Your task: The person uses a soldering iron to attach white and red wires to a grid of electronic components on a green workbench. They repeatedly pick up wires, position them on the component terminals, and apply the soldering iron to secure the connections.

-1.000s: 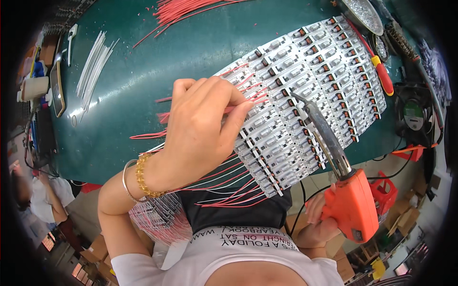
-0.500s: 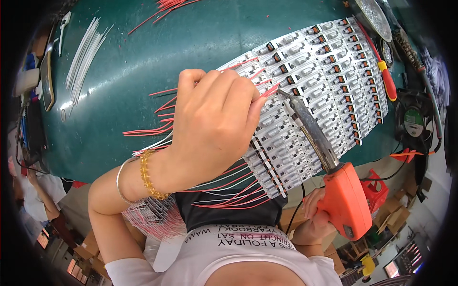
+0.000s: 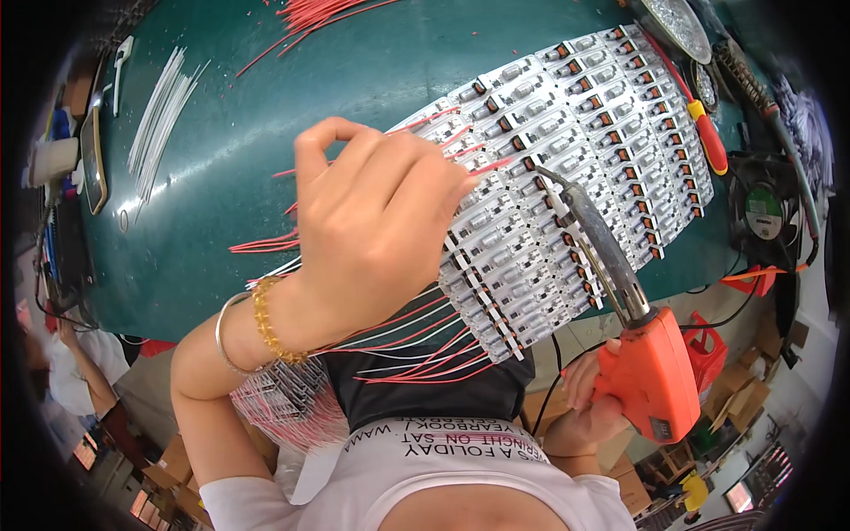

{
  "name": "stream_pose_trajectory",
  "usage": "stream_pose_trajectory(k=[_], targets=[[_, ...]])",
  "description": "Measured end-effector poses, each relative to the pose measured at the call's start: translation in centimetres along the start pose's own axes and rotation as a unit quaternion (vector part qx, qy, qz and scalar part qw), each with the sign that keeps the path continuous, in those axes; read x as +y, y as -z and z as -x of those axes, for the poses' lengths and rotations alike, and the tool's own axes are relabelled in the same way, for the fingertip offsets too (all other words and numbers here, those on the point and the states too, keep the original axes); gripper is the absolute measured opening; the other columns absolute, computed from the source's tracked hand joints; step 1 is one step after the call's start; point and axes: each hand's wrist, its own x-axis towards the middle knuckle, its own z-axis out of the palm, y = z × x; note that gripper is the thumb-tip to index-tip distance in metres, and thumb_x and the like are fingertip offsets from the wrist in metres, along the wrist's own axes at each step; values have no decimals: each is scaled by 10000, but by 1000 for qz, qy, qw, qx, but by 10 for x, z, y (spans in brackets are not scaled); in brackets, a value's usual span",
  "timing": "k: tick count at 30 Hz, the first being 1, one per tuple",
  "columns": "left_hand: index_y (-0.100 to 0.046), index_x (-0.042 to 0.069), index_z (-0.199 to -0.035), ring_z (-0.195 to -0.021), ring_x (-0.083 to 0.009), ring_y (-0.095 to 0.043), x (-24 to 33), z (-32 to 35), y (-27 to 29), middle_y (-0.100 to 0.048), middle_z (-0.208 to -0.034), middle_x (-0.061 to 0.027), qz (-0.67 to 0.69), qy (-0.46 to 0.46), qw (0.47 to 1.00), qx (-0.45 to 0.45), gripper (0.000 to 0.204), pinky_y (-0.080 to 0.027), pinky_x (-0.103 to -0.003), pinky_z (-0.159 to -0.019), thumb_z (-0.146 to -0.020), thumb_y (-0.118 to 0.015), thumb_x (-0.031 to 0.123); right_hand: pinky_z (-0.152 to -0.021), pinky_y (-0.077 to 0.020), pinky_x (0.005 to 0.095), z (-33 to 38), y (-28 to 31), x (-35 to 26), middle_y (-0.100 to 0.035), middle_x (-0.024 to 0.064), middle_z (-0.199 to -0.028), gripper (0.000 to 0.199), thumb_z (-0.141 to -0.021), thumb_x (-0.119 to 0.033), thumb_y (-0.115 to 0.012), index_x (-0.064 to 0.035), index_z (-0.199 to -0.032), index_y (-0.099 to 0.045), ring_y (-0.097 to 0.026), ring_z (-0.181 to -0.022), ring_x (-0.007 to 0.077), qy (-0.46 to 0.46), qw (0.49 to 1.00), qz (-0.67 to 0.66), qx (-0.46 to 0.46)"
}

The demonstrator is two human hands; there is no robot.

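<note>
Left hand [image 3: 376,221] pinches thin red wire [image 3: 494,165], seemingly plastic-coated, right hand [image 3: 591,409] clasps blocky orange soldering gun [image 3: 653,376], pale circuit boards [image 3: 531,128] in rows, glossy green table [image 3: 292,97].

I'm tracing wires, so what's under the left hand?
Red wires show on both sides of the left hand, and the circuit boards run partly beneath it. Whatever lies directly under it is covered.

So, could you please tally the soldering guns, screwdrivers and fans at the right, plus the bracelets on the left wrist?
Soldering gun: 1
Screwdriver: 1
Fan: 1
Bracelets: 2
Total: 5
</note>
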Motion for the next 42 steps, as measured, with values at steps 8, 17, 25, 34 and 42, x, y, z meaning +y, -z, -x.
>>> stream_pose_trajectory(k=[8,17,25,34,42], targets=[[-614,76,-733,-638,-198,-502,13,1,-1,-574,-685,-5,61,59,994,-76,155,-358,-355,-753,-745,-742,-10,-452,-426,254,9,28,16,-472,-25,-506,811,-873,-584,-640,92,-1280,-452,-451,-405,93,0,997,-3,-82],[-586,82,-717,-637,-204,-496,14,2,-5,-542,-666,-8,42,52,996,-55,181,-370,-365,-744,-727,-743,-8,-668,-447,341,24,31,10,-555,40,-688,407,-873,-485,-645,-80,-831,-648,-562,-688,243,-72,982,167,-46],[-572,81,-710,-624,-206,-491,14,1,-7,-523,-653,-7,35,46,997,-52,195,-378,-366,-738,-714,-742,-15,-525,-424,286,10,31,17,-502,-7,-573,635,-859,-545,-669,28,-1098,-534,-483,-503,151,4,995,56,-80],[-598,86,-719,-637,-200,-510,11,1,-3,-571,-675,-1,48,52,995,-73,177,-373,-354,-746,-728,-755,5,-450,-406,242,14,26,21,-457,-36,-499,847,-875,-620,-611,98,-1297,-455,-433,-399,87,-12,998,2,-65],[-638,93,-739,-681,-182,-527,14,-5,5,-608,-699,7,72,79,986,-128,136,-349,-342,-783,-762,-767,56,-487,-422,264,11,22,9,-499,-26,-559,677,-853,-577,-665,29,-1105,-499,-476,-461,112,-9,997,5,-74]])
